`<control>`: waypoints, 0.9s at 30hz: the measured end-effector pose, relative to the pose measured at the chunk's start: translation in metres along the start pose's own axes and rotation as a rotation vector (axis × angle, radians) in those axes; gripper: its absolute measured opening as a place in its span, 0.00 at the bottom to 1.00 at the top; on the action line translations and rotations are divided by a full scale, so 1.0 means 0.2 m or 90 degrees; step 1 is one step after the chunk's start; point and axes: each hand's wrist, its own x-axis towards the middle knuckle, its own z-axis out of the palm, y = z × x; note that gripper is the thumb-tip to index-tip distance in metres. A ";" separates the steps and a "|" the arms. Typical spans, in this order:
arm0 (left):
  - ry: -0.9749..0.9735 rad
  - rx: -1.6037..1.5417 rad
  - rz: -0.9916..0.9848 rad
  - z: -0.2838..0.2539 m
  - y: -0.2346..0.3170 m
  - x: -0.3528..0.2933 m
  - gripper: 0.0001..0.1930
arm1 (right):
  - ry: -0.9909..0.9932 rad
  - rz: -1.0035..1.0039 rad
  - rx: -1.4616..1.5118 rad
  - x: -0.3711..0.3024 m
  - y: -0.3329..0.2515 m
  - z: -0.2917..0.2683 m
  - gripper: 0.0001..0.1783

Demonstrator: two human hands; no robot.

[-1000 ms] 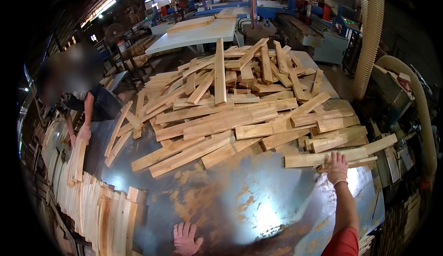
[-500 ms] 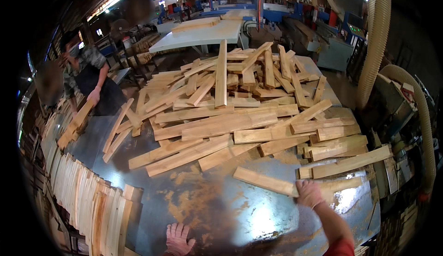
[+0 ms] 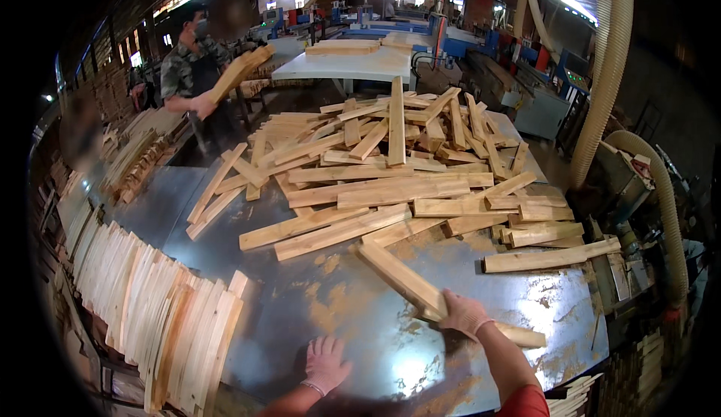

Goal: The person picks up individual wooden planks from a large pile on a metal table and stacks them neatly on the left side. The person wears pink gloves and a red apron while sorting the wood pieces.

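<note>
My right hand (image 3: pixel 463 315), in a pale pinkish glove, is closed on the near end of a wooden plank (image 3: pixel 398 273) that slants away to the left. A second plank (image 3: pixel 524 335) crosses beneath this hand; whether the hand grips it too I cannot tell. My left hand (image 3: pixel 326 364), gloved the same way, is over the table's near side with its fingers stretched out, holding nothing. To its left runs a row of planks stood closely side by side (image 3: pixel 180 334). Ahead of both hands lies a loose heap of planks (image 3: pixel 390 188).
The metal table (image 3: pixel 289 304) bears scattered sawdust. A single plank (image 3: pixel 552 255) lies near its right edge. At the far left a co-worker (image 3: pixel 197 79) holds planks (image 3: pixel 239 71). Ribbed hoses (image 3: pixel 601 101) hang on the right. A pale table (image 3: pixel 342 64) stands behind the heap.
My right hand has moved left and nearer with the plank, which now slants more steeply. My left hand has shifted right and forward. The co-worker has raised planks off the table.
</note>
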 end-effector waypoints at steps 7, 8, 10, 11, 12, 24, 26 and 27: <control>-0.135 -0.592 -0.017 -0.04 -0.04 -0.26 0.39 | 0.115 -0.072 0.557 0.03 -0.92 -0.02 0.49; -0.158 -0.770 -0.033 0.18 -0.13 -0.26 0.38 | 0.120 -0.108 0.703 0.08 -1.00 0.06 0.48; -0.154 -0.880 -0.069 0.16 -0.21 -0.29 0.32 | 0.162 -0.146 0.856 0.16 -1.17 0.24 0.46; -0.154 -0.925 -0.099 0.13 -0.27 -0.31 0.29 | 0.198 -0.145 0.867 0.15 -1.24 0.34 0.45; -0.167 -0.976 -0.147 0.11 -0.35 -0.34 0.26 | 0.200 -0.092 0.733 0.09 -1.26 0.41 0.45; -0.108 -0.243 -0.431 -0.51 -0.37 -0.19 0.31 | -0.399 -0.457 0.393 -0.42 -1.51 0.93 0.49; -0.064 -0.136 -0.392 -0.52 -0.41 -0.22 0.32 | -0.231 -0.369 0.431 -0.15 -1.20 1.27 0.45; -0.065 -0.034 -0.400 -0.50 -0.56 -0.33 0.33 | -0.253 -0.301 0.502 -0.23 -1.16 1.04 0.43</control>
